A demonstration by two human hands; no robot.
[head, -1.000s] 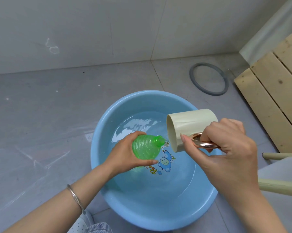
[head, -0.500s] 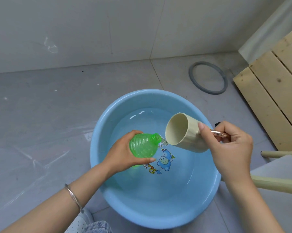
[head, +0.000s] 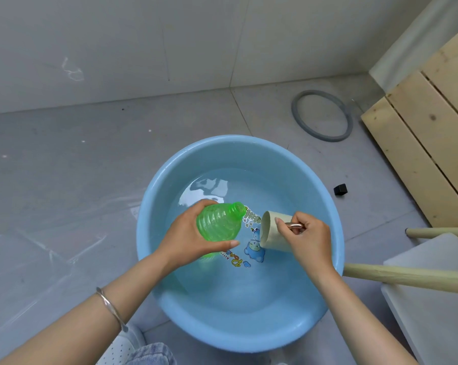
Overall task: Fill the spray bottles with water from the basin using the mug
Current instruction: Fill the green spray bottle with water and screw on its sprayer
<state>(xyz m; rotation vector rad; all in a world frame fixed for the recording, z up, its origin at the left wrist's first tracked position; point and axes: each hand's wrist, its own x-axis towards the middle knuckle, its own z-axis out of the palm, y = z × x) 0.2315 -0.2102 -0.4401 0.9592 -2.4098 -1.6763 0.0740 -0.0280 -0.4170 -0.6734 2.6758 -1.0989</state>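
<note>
Looking down through the head camera, I see the green spray bottle (head: 218,223) over the middle of the basin (head: 235,334). It is tilted, with its open, capless neck aimed up and to the right. My left hand (head: 187,239) is wrapped around its ribbed body, fingers curled over the far side and thumb pressed along the near side. Just to the right of the neck, and not touching it, is the cream mug (head: 274,234). It lies on its side with its mouth facing left toward the bottle. My right hand (head: 308,242) grips it, fingers closed on the shiny copper-coloured handle (head: 296,226) and index finger resting along the mug's wall. The mug sits low against the water (head: 235,291); I cannot tell whether its lower edge is dipped in.

The basin is light blue and round, about half full. Cartoon stickers (head: 251,250) on its bottom show through the water between my hands. A thin silver bangle (head: 111,308) circles my left wrist.

The basin stands on a grey tiled floor (head: 64,167). A small black block (head: 340,189) lies just beyond its right rim. A grey ring (head: 322,115) lies farther back near the wall. Pale wooden planks (head: 420,143) lean at the right. A wooden pole (head: 407,278) crosses a white board (head: 433,312) near the basin's right side. A white perforated shoe (head: 119,349) and some denim (head: 154,355) show at the bottom edge.
</note>
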